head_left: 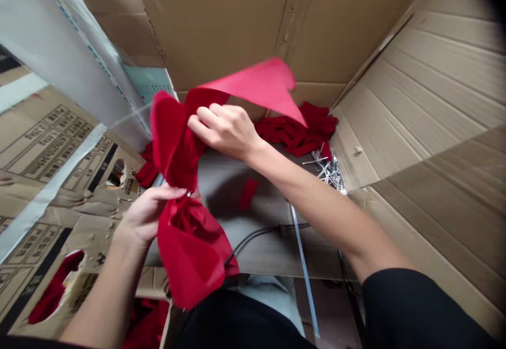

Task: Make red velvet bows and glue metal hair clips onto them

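A large red fabric bow hangs over the work surface, gathered tight at its middle, where a small shiny tie shows. My left hand pinches that gathered middle from the left, thumb on top. Higher up, the curled fingers of my right hand grip the bow's upper loop. From there a red ribbon tail with a notched end sweeps out to the right, slightly blurred. A small red strip lies on the grey surface below my right forearm.
Red fabric pieces are heaped at the back, beside a pile of silver twist ties. Cardboard walls enclose the surface. A black cable crosses its front. A box at lower left holds more red fabric.
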Demonstrator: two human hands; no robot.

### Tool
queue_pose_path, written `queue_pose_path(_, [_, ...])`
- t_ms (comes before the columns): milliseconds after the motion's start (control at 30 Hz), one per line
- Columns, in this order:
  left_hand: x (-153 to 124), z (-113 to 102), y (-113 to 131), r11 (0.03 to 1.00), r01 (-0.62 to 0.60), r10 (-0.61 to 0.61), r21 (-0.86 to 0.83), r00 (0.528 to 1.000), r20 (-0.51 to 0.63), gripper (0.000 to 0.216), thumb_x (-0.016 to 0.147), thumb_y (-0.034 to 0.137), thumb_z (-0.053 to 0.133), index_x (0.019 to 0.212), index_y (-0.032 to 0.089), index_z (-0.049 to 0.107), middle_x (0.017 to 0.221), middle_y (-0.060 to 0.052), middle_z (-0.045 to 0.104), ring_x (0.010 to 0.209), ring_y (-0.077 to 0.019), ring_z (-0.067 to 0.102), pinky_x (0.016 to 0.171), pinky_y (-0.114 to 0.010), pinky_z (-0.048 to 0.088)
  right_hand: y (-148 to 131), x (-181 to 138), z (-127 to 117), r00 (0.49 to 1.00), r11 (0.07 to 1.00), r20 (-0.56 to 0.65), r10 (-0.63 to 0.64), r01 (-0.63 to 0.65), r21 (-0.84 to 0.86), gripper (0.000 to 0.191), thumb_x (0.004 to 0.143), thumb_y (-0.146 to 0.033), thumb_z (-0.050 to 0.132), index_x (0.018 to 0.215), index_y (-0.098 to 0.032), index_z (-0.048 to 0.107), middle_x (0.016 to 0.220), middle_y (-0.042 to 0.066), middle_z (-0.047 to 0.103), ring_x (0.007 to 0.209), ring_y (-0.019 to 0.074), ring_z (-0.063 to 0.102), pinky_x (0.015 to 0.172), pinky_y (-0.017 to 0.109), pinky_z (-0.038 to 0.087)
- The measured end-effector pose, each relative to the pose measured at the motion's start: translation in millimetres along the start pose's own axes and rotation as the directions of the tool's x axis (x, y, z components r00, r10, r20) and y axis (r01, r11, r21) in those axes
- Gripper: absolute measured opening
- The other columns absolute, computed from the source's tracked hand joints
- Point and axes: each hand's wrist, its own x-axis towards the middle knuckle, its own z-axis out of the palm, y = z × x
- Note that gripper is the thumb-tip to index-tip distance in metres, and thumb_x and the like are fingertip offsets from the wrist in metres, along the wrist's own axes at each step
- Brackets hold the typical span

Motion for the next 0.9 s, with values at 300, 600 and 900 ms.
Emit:
queue_pose_path(300, [64,-3,-40,0.922,-0.341,0.368,0.183,0.919,-0.141,0.036,0.063,0.019,0.078,0.090,0.016,0.054,0.064,0.001,0.066,0.051,-0.0106,0.061,0.048,-0.018,0.046,28,-107,65,0.845,0.889,0.535,0.008,-0.251,0.382,0.041,0.083,-0.012,0.057,0.124,-0.016,0.055,0.116,0.012,0.061,0.105,0.0228,0.056,0.088,0.034,0.044])
queue_pose_path(600, [75,5,-52,0.885,-0.314,0.361,0.343,0.929,-0.083,0.030,0.061,0.023,0.081,0.084,0.012,0.067,0.067,-0.004,0.069,0.058,-0.0135,0.063,0.054,-0.022,0.047,13,-145,50,0.849,0.885,0.523,0.080,-0.302,0.355,0.017,0.076,-0.005,0.056,0.087,-0.018,0.059,0.110,0.008,0.053,0.093,0.0191,0.052,0.073,0.028,0.040])
queue_pose_path(900, [80,27,-31,0.901,-0.283,0.273,0.328,0.959,0.079,0.052,0.056,0.012,0.083,0.106,0.012,0.069,0.070,-0.005,0.069,0.060,-0.0110,0.061,0.061,-0.022,0.050,22,-164,55,0.871,0.616,0.281,0.403,-0.485,0.620,0.018,0.079,-0.008,0.048,0.090,-0.019,0.058,0.085,0.004,0.063,0.077,0.0177,0.057,0.072,0.030,0.041])
